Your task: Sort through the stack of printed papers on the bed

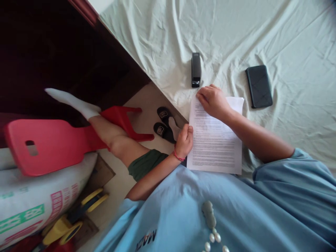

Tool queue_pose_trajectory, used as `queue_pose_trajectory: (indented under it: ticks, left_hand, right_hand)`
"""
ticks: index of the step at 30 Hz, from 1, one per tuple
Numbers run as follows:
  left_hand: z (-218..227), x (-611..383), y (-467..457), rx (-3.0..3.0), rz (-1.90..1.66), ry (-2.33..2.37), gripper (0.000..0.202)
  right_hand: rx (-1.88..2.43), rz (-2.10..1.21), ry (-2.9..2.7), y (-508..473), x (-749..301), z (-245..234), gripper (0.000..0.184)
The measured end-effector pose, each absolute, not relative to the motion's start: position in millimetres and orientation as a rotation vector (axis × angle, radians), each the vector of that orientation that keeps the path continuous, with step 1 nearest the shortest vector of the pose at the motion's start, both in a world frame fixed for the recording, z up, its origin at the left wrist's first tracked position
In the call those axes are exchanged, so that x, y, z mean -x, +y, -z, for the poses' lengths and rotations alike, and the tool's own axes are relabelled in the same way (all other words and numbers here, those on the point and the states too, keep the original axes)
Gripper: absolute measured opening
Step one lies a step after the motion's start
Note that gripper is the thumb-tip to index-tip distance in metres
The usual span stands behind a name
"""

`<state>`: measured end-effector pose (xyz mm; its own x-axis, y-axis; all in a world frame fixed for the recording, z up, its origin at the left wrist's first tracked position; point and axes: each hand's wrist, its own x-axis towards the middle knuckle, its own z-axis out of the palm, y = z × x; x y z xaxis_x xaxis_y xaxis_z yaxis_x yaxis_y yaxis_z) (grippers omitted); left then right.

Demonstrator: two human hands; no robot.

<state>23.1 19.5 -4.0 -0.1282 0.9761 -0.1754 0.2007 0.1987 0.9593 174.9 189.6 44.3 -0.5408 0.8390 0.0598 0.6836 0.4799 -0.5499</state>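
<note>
My left hand (184,140) pinches the left edge of the printed paper (215,140) between its fingers. My right hand (213,100) rests on its top corner, fingers curled together. The paper lies on the bed sheet (288,42), near a black stapler (195,69) and a phone (259,86).

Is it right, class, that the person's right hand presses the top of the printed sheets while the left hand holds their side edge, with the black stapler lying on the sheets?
Not quite. The head view shows the black stapler lying on the bedsheet, just beyond the printed sheets, not on them. The right hand does press their top, and the left hand holds their side edge.
</note>
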Motion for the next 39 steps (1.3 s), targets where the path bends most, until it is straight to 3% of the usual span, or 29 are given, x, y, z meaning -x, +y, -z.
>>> queue_pose_trajectory:
  ticks: [5, 12, 18, 23, 26, 31, 39]
  left_hand:
    - [0, -27, 22, -1.163, -1.056, 1.578, 0.066]
    - [-4, -26, 20, -1.108, -1.084, 1.512, 0.066]
    - [-7, -26, 17, -1.123, -1.112, 1.496, 0.064]
    - [-9, -25, 17, -1.119, -1.117, 1.493, 0.065]
    - [-10, -25, 17, -1.111, -1.113, 1.471, 0.064]
    - [-10, -25, 19, -1.110, -1.126, 1.423, 0.062]
    - [12, -33, 23, -0.842, -1.141, 1.394, 0.068]
  right_hand:
    - [1.186, -0.644, -2.486, 186, -168, -56, 0.039]
    - [0.552, -0.570, -2.834, 187, -166, -70, 0.032]
    - [0.404, -0.542, -2.935, 187, -168, -70, 0.026]
    - [0.379, -0.541, -2.913, 187, -170, -63, 0.034]
    - [0.466, -0.645, -2.857, 192, -172, -61, 0.035]
    - [0.956, -0.695, -2.582, 202, -181, -68, 0.043]
    - [1.381, -0.993, -2.481, 221, -200, -58, 0.033]
